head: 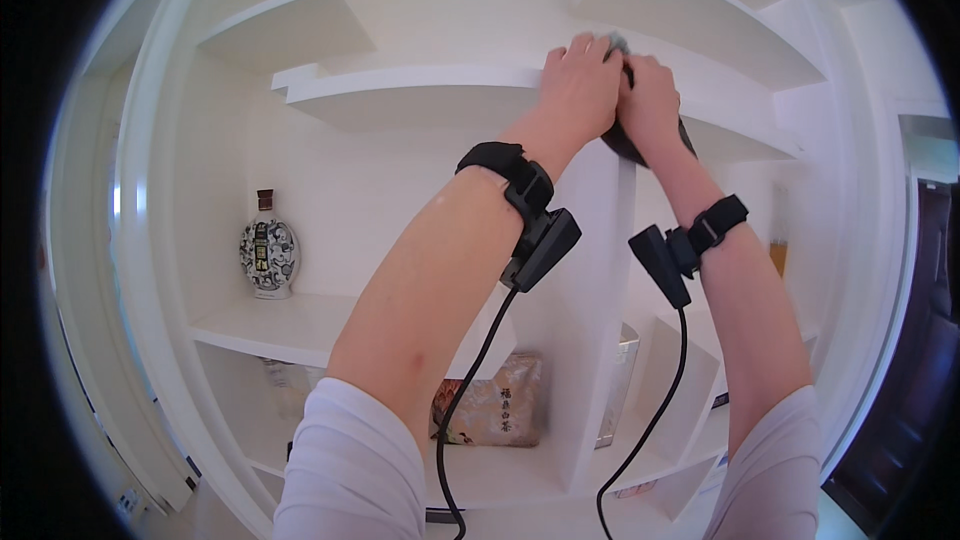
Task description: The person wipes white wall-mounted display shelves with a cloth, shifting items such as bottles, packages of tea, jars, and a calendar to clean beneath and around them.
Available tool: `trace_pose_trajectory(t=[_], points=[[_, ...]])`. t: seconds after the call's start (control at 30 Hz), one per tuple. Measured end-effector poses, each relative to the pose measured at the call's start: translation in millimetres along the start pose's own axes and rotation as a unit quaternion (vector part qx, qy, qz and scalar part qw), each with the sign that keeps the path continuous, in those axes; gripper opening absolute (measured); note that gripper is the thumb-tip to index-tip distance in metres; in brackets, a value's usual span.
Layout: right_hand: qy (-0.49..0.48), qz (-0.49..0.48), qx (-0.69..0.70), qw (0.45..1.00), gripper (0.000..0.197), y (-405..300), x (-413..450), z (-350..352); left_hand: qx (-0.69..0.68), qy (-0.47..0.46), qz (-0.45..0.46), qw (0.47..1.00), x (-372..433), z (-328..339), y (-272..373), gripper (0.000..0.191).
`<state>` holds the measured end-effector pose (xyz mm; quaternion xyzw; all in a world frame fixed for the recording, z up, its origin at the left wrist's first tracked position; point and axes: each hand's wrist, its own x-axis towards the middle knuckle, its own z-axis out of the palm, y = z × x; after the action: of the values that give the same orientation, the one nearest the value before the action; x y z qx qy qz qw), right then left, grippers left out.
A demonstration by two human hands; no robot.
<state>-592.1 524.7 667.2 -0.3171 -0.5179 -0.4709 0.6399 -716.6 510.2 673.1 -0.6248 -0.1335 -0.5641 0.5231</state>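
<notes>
Both of my arms reach up to a white wall shelf [420,76]. My left hand [581,90] and my right hand [651,94] are side by side at its front edge, fingers curled over a dark object [626,141]. Most of that object is hidden behind the hands and wrists, so its kind is unclear. A small grey, fuzzy-looking part [618,43] shows above the fingertips; whether it belongs to the dark object cannot be told.
A patterned ceramic bottle [270,255] stands on the left shelf. Lower down are a printed package [510,405] with writing and a metallic box [619,386]. Black cables [480,360] hang from strapped wrist devices [541,247]. A vertical divider [589,315] splits the shelving.
</notes>
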Motion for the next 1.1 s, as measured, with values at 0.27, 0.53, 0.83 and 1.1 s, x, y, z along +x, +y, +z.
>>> trace_pose_trajectory(t=[0.27, 0.53, 0.83, 1.1], points=[[0.027, -0.073, 0.045, 0.996, 0.021, -31, -9, 14, 0.124, -0.129, -0.024, 0.984, -20, -20, -21, 0.025], [0.015, -0.065, 0.113, 0.991, 0.037, -67, -12, 21, 0.214, -0.193, -0.035, 0.957, -25, -55, -37, 0.029], [-0.050, -0.066, 0.261, 0.962, 0.035, -93, -11, 25, 0.283, -0.185, -0.035, 0.941, -38, -91, -52, 0.026], [0.056, -0.173, 0.305, 0.935, 0.021, -117, 1, 31, 0.327, -0.122, 0.077, 0.934, -26, -131, -61, 0.020]])
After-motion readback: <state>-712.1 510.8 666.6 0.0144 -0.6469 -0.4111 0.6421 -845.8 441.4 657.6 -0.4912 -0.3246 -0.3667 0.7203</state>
